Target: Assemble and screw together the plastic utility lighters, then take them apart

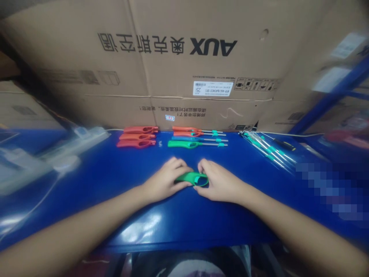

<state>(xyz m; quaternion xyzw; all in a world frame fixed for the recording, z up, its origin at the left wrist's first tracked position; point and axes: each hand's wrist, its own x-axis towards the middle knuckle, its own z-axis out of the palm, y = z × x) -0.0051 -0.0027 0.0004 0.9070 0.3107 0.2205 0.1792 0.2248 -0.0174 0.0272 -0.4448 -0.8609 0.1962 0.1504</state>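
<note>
While the left hand grips the hollow green plastic handle over the glossy blue tabletop and the right hand closes round its open end, light, even pressure should keep it from twisting.
</note>
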